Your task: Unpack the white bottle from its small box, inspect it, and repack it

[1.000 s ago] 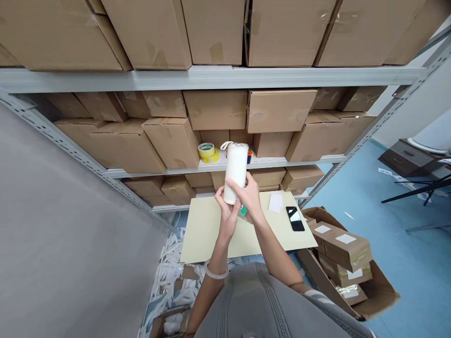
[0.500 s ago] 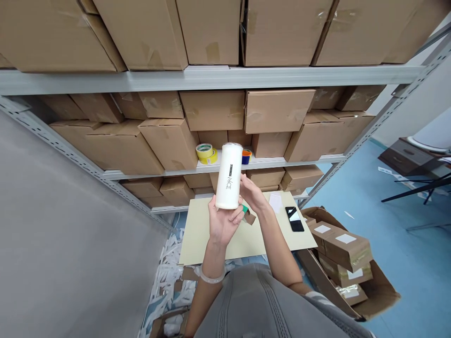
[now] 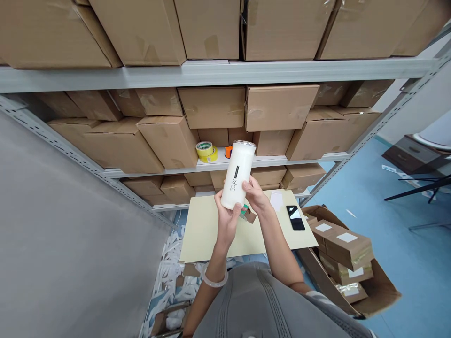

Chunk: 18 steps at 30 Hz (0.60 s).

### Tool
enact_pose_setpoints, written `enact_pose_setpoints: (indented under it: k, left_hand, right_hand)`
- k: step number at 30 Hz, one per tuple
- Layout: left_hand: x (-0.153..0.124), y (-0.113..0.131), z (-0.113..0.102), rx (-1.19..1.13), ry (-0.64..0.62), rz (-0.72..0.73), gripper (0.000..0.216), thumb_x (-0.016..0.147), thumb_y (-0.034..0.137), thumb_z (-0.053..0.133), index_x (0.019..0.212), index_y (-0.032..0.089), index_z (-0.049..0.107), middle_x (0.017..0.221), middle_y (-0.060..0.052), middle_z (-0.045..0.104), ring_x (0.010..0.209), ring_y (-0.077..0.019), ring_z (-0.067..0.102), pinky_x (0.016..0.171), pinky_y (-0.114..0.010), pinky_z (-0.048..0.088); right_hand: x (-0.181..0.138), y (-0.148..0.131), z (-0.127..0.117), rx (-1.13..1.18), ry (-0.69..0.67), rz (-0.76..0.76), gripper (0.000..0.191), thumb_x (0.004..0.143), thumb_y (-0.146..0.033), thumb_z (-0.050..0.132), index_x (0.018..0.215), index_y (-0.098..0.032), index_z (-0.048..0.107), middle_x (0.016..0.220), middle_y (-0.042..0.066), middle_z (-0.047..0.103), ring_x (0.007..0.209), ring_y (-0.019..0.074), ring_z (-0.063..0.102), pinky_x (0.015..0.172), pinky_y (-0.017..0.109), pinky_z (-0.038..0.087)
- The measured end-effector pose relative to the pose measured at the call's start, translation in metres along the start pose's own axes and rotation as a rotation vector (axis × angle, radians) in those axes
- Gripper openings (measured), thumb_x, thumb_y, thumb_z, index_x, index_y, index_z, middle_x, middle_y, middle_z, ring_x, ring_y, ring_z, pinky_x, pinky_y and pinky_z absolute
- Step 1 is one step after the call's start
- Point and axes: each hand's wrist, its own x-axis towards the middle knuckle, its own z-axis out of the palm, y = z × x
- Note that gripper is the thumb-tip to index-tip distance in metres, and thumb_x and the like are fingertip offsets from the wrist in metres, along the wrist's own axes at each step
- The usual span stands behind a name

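Note:
A tall white cylinder bottle (image 3: pixel 238 174) with black lettering down its side is held up in front of the shelves, tilted slightly to the right. My left hand (image 3: pixel 227 221) grips its base from below. My right hand (image 3: pixel 257 194) holds its lower right side. Under my hands a small brown box with a green patch (image 3: pixel 247 214) lies on a pale yellow board (image 3: pixel 204 230).
A black phone (image 3: pixel 295 218) and a white paper slip (image 3: pixel 276 201) lie on the board. Yellow tape rolls (image 3: pixel 206 151) sit on the metal shelf (image 3: pixel 218 165) among cardboard cartons. An open carton of taped packages (image 3: pixel 347 263) stands at the right. White packing scraps (image 3: pixel 169 277) litter the floor.
The bottle has been turned so its black lettering faces me, and it now tilts right. My right hand left its side for a moment and has come back onto it.

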Motion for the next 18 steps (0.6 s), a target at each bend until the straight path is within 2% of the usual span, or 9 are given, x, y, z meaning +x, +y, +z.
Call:
enact_pose_setpoints:
  k: [4, 7, 10, 13, 16, 18]
  left_hand:
    - [0.003, -0.001, 0.003, 0.107, 0.1, 0.076, 0.057, 0.073, 0.038, 0.079, 0.118, 0.024, 0.047, 0.118, -0.009, 0.058, 0.097, -0.0201, 0.062, 0.074, -0.029, 0.053]
    - [0.006, -0.005, 0.0, 0.096, 0.091, 0.054, 0.051, 0.072, 0.035, 0.079, 0.114, 0.023, 0.051, 0.107, -0.006, 0.061, 0.085, -0.0171, 0.062, 0.068, -0.027, 0.052]
    - [0.009, -0.009, -0.003, -0.007, 0.032, -0.001, 0.043, 0.074, 0.036, 0.077, 0.107, 0.023, 0.053, 0.089, -0.001, 0.061, 0.066, -0.0122, 0.056, 0.059, -0.024, 0.047]
    - [0.01, -0.011, -0.006, -0.175, -0.042, -0.071, 0.04, 0.077, 0.042, 0.073, 0.106, 0.021, 0.055, 0.081, 0.0, 0.059, 0.057, -0.0096, 0.049, 0.053, -0.024, 0.042]
    - [0.011, -0.006, -0.01, -0.356, -0.189, -0.233, 0.045, 0.082, 0.051, 0.061, 0.109, 0.015, 0.057, 0.083, -0.005, 0.062, 0.049, -0.0069, 0.038, 0.05, -0.026, 0.036]
    - [0.01, -0.001, -0.012, -0.456, -0.293, -0.361, 0.051, 0.085, 0.056, 0.052, 0.111, 0.013, 0.058, 0.082, -0.008, 0.063, 0.046, -0.0056, 0.031, 0.048, -0.025, 0.033]
  right_hand:
    - [0.004, 0.005, 0.0, -0.012, 0.007, -0.035, 0.068, 0.06, -0.063, 0.08, 0.11, -0.022, 0.061, 0.107, 0.007, 0.07, 0.1, 0.0271, 0.066, 0.08, 0.036, 0.056]
    - [0.003, 0.003, 0.002, -0.019, 0.007, -0.04, 0.073, 0.057, -0.061, 0.083, 0.115, -0.024, 0.059, 0.105, 0.005, 0.069, 0.097, 0.0256, 0.066, 0.079, 0.036, 0.057]
    - [0.0, -0.003, 0.003, -0.039, -0.043, 0.01, 0.084, 0.059, -0.057, 0.084, 0.13, -0.029, 0.049, 0.102, 0.003, 0.068, 0.08, 0.0216, 0.066, 0.061, 0.032, 0.057]
    - [-0.004, -0.006, 0.0, -0.07, -0.137, 0.075, 0.089, 0.065, -0.059, 0.081, 0.139, -0.029, 0.041, 0.098, 0.003, 0.067, 0.06, 0.0159, 0.062, 0.044, 0.026, 0.049]
    - [-0.007, -0.003, -0.007, -0.087, -0.193, 0.085, 0.089, 0.065, -0.075, 0.071, 0.134, -0.024, 0.049, 0.093, 0.004, 0.067, 0.053, 0.0117, 0.056, 0.042, 0.024, 0.045]
    - [-0.008, 0.0, -0.011, -0.081, -0.188, 0.066, 0.092, 0.06, -0.083, 0.065, 0.128, -0.022, 0.055, 0.092, 0.005, 0.068, 0.058, 0.0132, 0.058, 0.049, 0.025, 0.048]
